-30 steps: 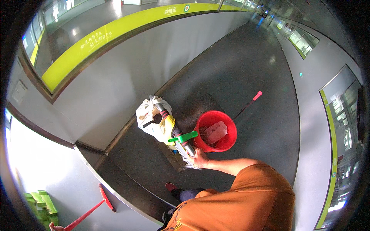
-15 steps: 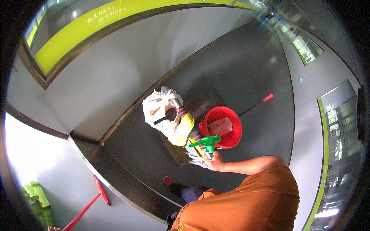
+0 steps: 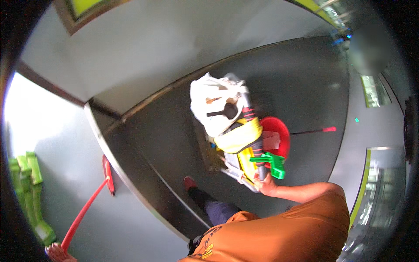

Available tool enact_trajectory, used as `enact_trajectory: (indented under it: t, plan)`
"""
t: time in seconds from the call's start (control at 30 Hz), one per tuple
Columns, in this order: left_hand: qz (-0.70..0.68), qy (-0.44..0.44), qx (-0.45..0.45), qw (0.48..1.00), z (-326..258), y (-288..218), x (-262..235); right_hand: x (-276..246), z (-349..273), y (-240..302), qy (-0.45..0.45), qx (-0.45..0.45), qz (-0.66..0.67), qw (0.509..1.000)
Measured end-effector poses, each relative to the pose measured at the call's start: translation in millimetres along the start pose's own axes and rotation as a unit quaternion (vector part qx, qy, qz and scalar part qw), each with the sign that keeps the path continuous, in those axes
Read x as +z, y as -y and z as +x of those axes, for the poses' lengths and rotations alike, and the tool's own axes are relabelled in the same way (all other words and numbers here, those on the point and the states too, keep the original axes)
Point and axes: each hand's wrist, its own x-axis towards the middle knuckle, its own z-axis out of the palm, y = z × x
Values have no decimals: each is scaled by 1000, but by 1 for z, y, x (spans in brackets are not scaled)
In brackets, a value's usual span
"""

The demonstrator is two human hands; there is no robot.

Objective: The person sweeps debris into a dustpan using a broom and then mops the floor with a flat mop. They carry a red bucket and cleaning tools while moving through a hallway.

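Observation:
At the lower left, my left hand [image 3: 57, 252] is closed round the lower end of a red T-headed pole [image 3: 84, 214]. Its red crosspiece [image 3: 108, 175] rests near a metal edge; whether it is a squeegee or a broom I cannot tell. My right hand [image 3: 267, 187] grips the grey end of a cleaning cart's handle [image 3: 256, 148], which has dark padding with red stripes. On the cart are a white bag [image 3: 209, 120] and a yellow cloth [image 3: 239, 134]. A green plastic piece [image 3: 275, 165], shaped like a spray trigger, sits by the handle's near end.
A red bucket [image 3: 284, 135] stands right of the cart, a stick with a pink end [image 3: 328, 129] reaching out from it. Green stacked pieces [image 3: 30, 192] lie at far left. A grey wall [image 3: 161, 48] runs behind, and a raised metal edge [image 3: 131, 183] crosses the floor.
The whole view has swung, so the cart sits further right and hides more of the bucket. More of my left hand shows, and the red pole stands steeper. My right hand keeps its hold.

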Motion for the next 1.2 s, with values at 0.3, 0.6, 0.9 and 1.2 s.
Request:
enact_trajectory:
  t: [0.3,0.6,0.9,1.2]
  plan:
    - [29,-100,-24,994,-26,-8,-4,-4,6,9,53,25,103,993]
    - [32,-100,-50,993,-28,-5,7,-6,6,-2,57,13,75,995]
    - [-50,-29,-1,998,-32,8,19,7,5,-46,47,87,328,940]
    - [-280,179,-20,943,-35,-11,15,6,8,-25,-62,-212,-83,972]
